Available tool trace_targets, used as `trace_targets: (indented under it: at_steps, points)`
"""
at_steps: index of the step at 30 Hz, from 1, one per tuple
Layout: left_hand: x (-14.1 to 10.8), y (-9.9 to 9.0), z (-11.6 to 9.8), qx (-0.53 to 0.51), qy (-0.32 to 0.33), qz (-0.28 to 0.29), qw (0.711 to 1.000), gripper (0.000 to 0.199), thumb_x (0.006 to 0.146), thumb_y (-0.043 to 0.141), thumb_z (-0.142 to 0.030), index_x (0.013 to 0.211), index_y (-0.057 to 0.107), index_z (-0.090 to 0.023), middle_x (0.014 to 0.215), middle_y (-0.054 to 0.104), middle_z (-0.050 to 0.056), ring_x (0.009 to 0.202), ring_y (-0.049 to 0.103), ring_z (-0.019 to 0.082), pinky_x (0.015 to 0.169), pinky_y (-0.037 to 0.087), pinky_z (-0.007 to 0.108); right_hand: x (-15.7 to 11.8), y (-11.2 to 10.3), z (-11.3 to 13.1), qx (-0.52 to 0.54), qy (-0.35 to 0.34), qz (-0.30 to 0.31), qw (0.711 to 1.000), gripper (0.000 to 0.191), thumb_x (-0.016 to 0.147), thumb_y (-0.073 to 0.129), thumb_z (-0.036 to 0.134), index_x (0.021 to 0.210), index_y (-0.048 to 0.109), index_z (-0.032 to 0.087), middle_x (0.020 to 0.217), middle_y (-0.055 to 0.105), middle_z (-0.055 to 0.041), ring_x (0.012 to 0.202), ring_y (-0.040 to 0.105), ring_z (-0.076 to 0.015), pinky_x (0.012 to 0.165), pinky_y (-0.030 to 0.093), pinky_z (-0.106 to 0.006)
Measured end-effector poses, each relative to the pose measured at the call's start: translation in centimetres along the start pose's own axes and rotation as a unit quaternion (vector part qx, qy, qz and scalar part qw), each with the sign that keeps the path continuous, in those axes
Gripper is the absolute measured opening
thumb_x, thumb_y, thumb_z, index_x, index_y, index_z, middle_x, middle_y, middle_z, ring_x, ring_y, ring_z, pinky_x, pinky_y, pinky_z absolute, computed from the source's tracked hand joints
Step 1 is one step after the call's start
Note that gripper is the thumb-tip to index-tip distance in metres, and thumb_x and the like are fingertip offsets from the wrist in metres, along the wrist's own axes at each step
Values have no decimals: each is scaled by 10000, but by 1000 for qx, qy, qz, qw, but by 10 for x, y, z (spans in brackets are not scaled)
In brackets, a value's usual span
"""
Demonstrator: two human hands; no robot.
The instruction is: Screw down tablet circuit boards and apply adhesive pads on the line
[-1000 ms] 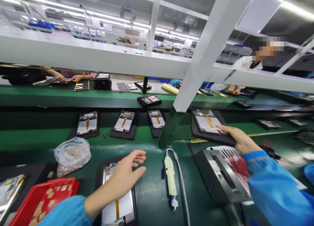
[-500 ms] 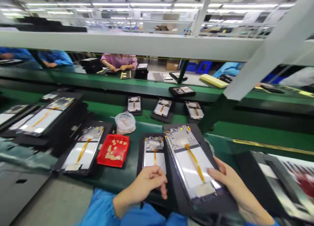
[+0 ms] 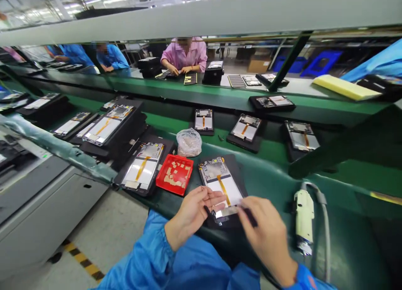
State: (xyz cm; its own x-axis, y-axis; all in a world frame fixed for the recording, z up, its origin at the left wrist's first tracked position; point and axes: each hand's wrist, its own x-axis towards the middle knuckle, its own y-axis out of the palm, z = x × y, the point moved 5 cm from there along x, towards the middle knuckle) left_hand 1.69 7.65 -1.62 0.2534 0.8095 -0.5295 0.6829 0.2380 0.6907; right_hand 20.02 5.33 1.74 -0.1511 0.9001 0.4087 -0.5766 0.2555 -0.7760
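In front of me an opened tablet unit (image 3: 230, 189) lies on a black foam pad, its circuit board at the far end and an orange ribbon down the middle. My left hand (image 3: 201, 206) is palm up with fingers spread over the unit's left near side; a small dark item lies by its fingers. Over the near right corner is my right hand (image 3: 266, 231), blurred, its thumb and fingers at the unit's edge. To the left sit a red tray (image 3: 159, 179) of small pale pieces and a clear bag (image 3: 189, 142) of small parts.
Another unit (image 3: 150, 156) on foam is left of the tray, with stacked units (image 3: 108, 124) beyond. Three units stand on the green line (image 3: 163, 123) ahead. A cream powered tool (image 3: 304, 216) with a cable lies at right. People work across the line.
The view has swung right. The larger unit on foam that my right hand held is no longer seen beside the smaller one. My right hand has moved to the remaining unit; my left fingers have spread.
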Motion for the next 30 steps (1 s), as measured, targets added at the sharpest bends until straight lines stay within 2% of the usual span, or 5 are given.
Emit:
trace_targets:
  at_steps: [3, 7, 15, 24, 30]
  points:
    - [0, 9, 4, 2, 11, 33, 999, 160, 859, 725, -225, 828, 598, -133, 975, 769, 163, 1054, 742, 318, 1057, 501, 497, -6, 14, 34, 129, -74, 68, 986, 141, 937, 658, 280, 1066, 712, 263, 972, 748, -76, 882, 687, -256, 789, 558, -394]
    - [-1, 12, 4, 44, 27, 33, 998, 206, 867, 728, -298, 904, 630, -121, 990, 757, 156, 1035, 739, 291, 980, 552, 429, -4, 33, 29, 282, 81, 83, 952, 147, 944, 640, 318, 995, 741, 223, 906, 755, -88, 815, 698, -241, 760, 559, -378]
    - [-7, -3, 0, 404, 127, 13, 906, 250, 835, 710, -344, 939, 701, -117, 707, 638, 9, 542, 545, 99, 462, 448, 192, -9, 56, 2, 554, 415, 109, 714, 427, 697, 862, 519, 748, 705, 125, 605, 613, -15, 501, 466, -88, 479, 371, -222]
    - [-15, 3, -8, 492, 191, -8, 849, 69, 887, 630, -213, 882, 683, -169, 732, 693, 0, 646, 640, 121, 613, 492, 214, -13, 60, 9, 475, 360, 142, 790, 442, 747, 813, 551, 805, 756, 117, 637, 682, -59, 530, 553, -133, 509, 434, -256]
    - [-33, 7, -8, 615, 353, -19, 705, 154, 957, 550, -152, 870, 672, -189, 864, 685, 27, 783, 648, 146, 737, 497, 253, -13, 64, 10, 502, 342, 129, 783, 386, 825, 755, 516, 776, 732, 133, 598, 637, -24, 525, 535, -114, 512, 434, -233]
